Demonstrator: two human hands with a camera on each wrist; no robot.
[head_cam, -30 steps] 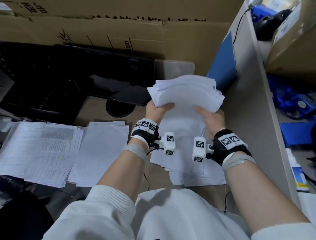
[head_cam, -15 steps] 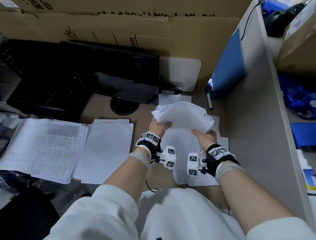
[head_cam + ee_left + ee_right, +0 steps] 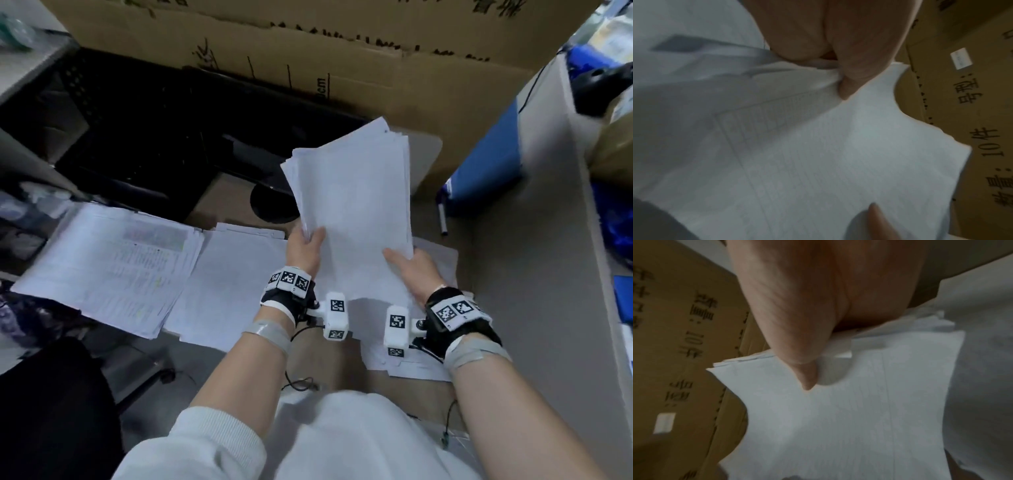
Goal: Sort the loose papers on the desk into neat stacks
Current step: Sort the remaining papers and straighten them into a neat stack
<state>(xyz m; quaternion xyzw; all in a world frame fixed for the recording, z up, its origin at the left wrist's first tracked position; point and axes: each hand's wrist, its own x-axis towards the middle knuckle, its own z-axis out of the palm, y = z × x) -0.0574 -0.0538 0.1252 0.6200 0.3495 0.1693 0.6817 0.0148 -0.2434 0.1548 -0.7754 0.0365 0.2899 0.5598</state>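
Both hands hold one sheaf of white papers (image 3: 356,212) lifted above the desk (image 3: 346,363), its top tilted away toward the cardboard boxes (image 3: 308,51) at the back. The left hand (image 3: 303,248) pinches the sheaf's lower left edge, thumb on the front face and fingers behind; the right hand (image 3: 412,274) grips the lower right edge the same way, thumb lying across the top sheet. In the wrist views each thumb presses the front sheet, and the sheet edges at the corners are stepped and uneven, not yet flush. The sheaf's upper edges fan slightly, several corners showing behind one another. Under the hands more loose sheets (image 3: 424,363) lie scattered on the desk, their corners jutting out at different angles. To the left lie two piles side by side: a blank-topped pile (image 3: 226,287) just beside the left wrist, and a printed pile (image 3: 113,263) overlapping its left edge. A monitor (image 3: 191,137) on a round base stands behind these piles. On the right a grey partition wall (image 3: 534,291) closes the space near the right forearm, with a blue folder (image 3: 486,164) leaning against it and a pen (image 3: 442,219) beside the sheaf's right edge
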